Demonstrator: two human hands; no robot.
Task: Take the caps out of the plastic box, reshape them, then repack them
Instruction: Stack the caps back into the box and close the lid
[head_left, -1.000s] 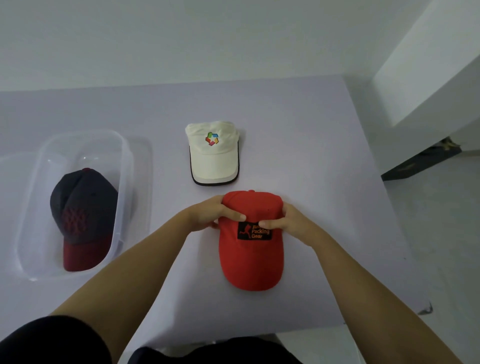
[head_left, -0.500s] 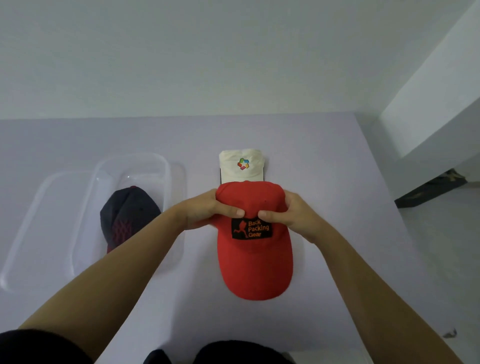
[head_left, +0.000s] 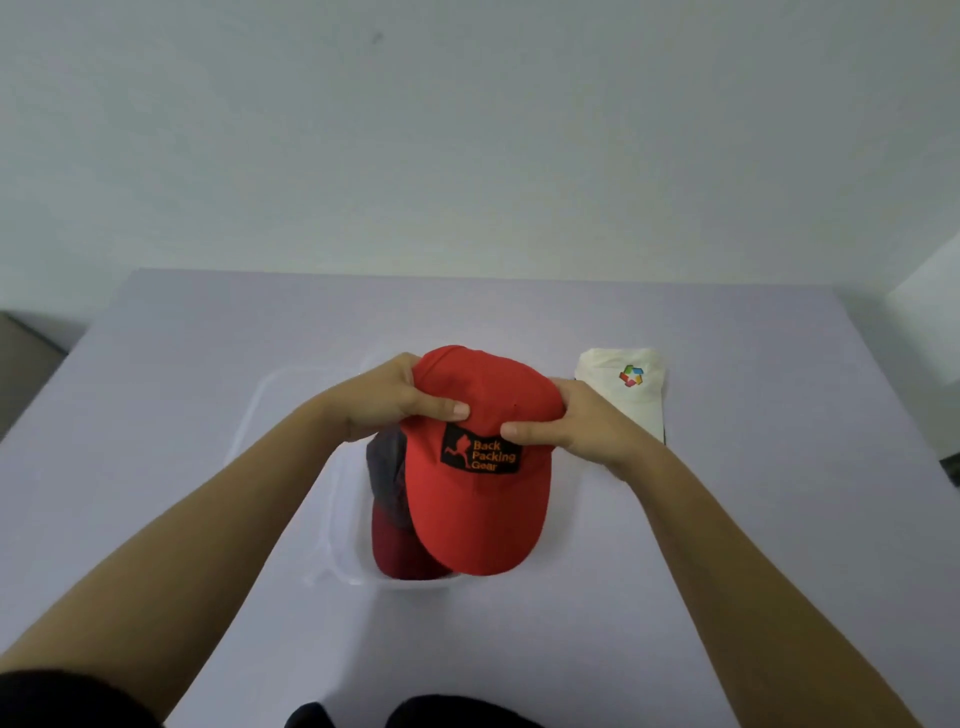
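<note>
While both hands grip its crown from either side, the red cap sits at the centre of the frame, brim toward the viewer, over the clear plastic box. The left hand has its thumb pressed on the crown's front; the right hand mirrors it. Beneath the red cap, inside the box, a dark cap with a maroon brim peeks out. To the right of centre, a cream cap lies on the lavender bench, apart from the box.
</note>
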